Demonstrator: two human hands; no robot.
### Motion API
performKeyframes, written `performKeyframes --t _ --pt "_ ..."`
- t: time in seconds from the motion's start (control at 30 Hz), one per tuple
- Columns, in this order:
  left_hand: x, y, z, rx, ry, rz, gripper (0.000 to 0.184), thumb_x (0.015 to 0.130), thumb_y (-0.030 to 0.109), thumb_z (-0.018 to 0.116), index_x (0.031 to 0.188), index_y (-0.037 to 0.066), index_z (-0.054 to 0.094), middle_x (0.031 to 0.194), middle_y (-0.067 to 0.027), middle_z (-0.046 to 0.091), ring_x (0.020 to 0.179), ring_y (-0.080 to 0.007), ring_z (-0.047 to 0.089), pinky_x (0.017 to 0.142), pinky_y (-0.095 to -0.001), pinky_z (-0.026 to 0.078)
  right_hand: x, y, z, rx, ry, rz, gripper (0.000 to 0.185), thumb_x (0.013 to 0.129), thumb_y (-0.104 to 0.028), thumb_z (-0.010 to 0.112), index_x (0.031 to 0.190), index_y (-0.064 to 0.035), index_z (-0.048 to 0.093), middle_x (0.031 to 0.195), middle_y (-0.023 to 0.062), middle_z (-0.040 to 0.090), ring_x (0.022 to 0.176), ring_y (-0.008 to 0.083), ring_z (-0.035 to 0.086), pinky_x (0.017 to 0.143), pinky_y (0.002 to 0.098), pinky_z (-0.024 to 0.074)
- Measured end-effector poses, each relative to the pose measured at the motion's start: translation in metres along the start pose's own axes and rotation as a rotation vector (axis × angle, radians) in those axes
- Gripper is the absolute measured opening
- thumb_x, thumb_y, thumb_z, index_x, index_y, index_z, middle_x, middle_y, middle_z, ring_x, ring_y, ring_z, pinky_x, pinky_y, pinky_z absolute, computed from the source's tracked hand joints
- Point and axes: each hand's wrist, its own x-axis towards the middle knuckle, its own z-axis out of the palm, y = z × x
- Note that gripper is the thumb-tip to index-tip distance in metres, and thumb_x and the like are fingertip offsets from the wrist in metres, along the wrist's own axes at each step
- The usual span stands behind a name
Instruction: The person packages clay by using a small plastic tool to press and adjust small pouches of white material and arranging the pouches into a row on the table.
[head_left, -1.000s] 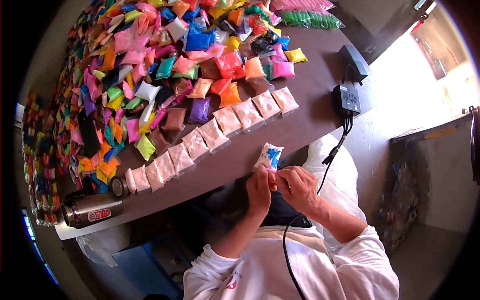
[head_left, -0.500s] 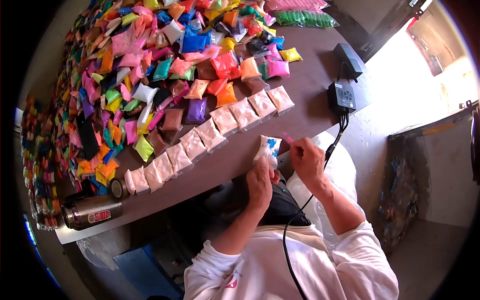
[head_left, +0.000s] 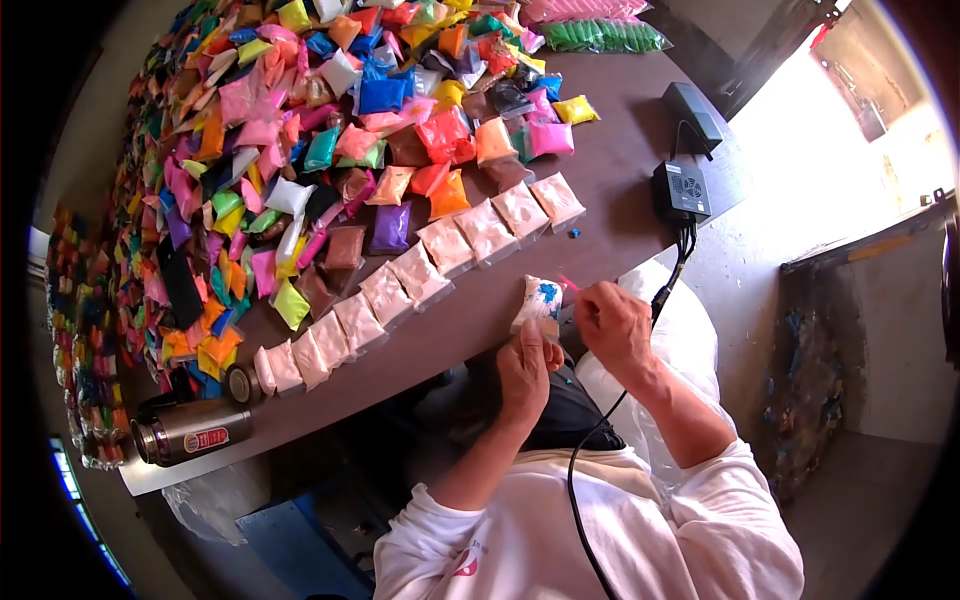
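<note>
At the table's near edge, my left hand (head_left: 525, 372) grips the lower end of a small white packet (head_left: 532, 291) with blue patches on its face. The thumb and fingers close over its bottom. Just right of it, my right hand (head_left: 614, 322) is closed around a thin pink stick (head_left: 569, 283), whose tip points up and left near the packet's upper right corner. The rest of the stick is hidden in the fingers. A tiny blue bit (head_left: 575, 233) lies on the table beyond the packet. A row of several pale pink packets (head_left: 412, 275) runs diagonally across the table.
A large heap of colourful packets (head_left: 330, 140) covers the far left of the table (head_left: 620, 150). A metal flask (head_left: 195, 433) lies at the near left corner. Black boxes (head_left: 683, 192) with cables stand at right. A black cable (head_left: 572, 480) crosses my front.
A small blue bit now shows on the table beyond the packet. My left fingers sit lower on the packet, exposing more of it. The right hand stays close beside it with the stick.
</note>
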Motion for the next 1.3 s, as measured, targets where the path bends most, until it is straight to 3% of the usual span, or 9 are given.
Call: performKeyframes --t 0.1,0.23,0.53,0.7,0.77,0.87,0.97,1.1,1.3 --pt "-0.001 -0.002 -0.002 0.08 0.014 0.02 0.051 0.099 0.039 0.04 0.065 0.002 0.049 0.057 -0.0019 0.048 0.051 -0.0083 0.044 0.048 -0.0238 0.036 0.002 -0.003 -0.005 -0.022 0.049 0.051 0.013 0.074 0.0 0.062 0.071 -0.0057 0.051 0.062 0.0095 0.055 0.055 0.0275 0.058 0.048 0.0349 0.0459" --pt "-0.003 -0.011 -0.003 0.007 -0.039 0.029 0.05 0.1 0.038 0.039 0.068 0.001 0.051 0.056 -0.0019 0.048 0.052 -0.0084 0.044 0.049 -0.0239 0.036 -0.007 -0.022 -0.001 0.039 -0.08 -0.172 0.017 0.07 0.001 0.067 0.07 -0.0067 0.052 0.057 0.0069 0.051 0.049 0.0212 0.054 0.044 0.0303 0.0426" --pt "0.0 0.004 0.006 0.191 -0.044 0.042 0.052 0.1 0.039 0.039 0.067 0.0 0.053 0.056 -0.0013 0.051 0.052 -0.0078 0.046 0.049 -0.0236 0.037 -0.006 -0.002 -0.002 0.045 -0.072 0.008 0.016 0.073 -0.001 0.065 0.071 -0.0057 0.05 0.062 0.01 0.056 0.053 0.0257 0.057 0.048 0.0326 0.0465" --pt "-0.005 0.001 -0.003 0.221 -0.009 0.086 0.053 0.1 0.039 0.038 0.065 0.001 0.052 0.054 -0.0015 0.051 0.05 -0.0079 0.046 0.048 -0.0234 0.037 -0.001 0.012 -0.017 0.038 0.119 0.22 0.01 0.076 0.0 0.062 0.072 -0.0042 0.054 0.06 0.0109 0.058 0.052 0.026 0.06 0.05 0.0312 0.0478" --pt "-0.008 -0.005 -0.006 0.176 -0.011 -0.005 0.055 0.1 0.039 0.036 0.058 0.004 0.042 0.055 -0.0046 0.053 0.051 -0.0115 0.049 0.05 -0.0238 0.04 -0.004 -0.002 -0.023 0.085 0.061 0.175 0.01 0.075 0.001 0.062 0.072 -0.0049 0.054 0.062 0.0108 0.058 0.054 0.0264 0.06 0.051 0.0307 0.0484" --pt "-0.007 -0.013 -0.005 0.09 -0.045 0.006 0.055 0.1 0.039 0.036 0.059 0.004 0.043 0.055 -0.0047 0.053 0.051 -0.011 0.049 0.05 -0.0246 0.04 -0.008 -0.016 -0.017 0.12 -0.086 -0.099 0.01 0.072 0.002 0.062 0.072 -0.0052 0.054 0.063 0.0102 0.056 0.056 0.0255 0.059 0.049 0.0327 0.0478" --pt "-0.008 -0.006 -0.002 0.195 -0.039 0.069 0.055 0.099 0.04 0.038 0.059 0.003 0.043 0.056 -0.0045 0.053 0.051 -0.0108 0.048 0.05 -0.0256 0.04 -0.01 -0.001 -0.005 0.064 -0.083 -0.135 0.014 0.069 0.004 0.065 0.071 -0.0046 0.054 0.06 0.0088 0.055 0.051 0.023 0.057 0.048 0.0309 0.0465" --pt "-0.008 0.002 0.0 0.208 0.0 0.082 0.055 0.099 0.039 0.038 0.06 0.002 0.045 0.055 -0.004 0.053 0.05 -0.0109 0.048 0.049 -0.0254 0.039 0.0 0.033 -0.017 -0.037 0.07 0.136 0.012 0.072 0.002 0.063 0.071 -0.0059 0.053 0.06 0.0113 0.054 0.052 0.026 0.058 0.046 0.0327 0.0462" --pt "-0.01 -0.008 0.002 0.17 -0.064 0.075 0.053 0.1 0.036 0.039 0.063 0.0 0.051 0.054 -0.0032 0.053 0.049 -0.0102 0.048 0.048 -0.0247 0.038 -0.009 -0.011 -0.01 0.097 -0.115 -0.127 0.013 0.07 -0.003 0.064 0.069 -0.007 0.052 0.058 0.0085 0.054 0.052 0.0277 0.058 0.047 0.0345 0.0466"
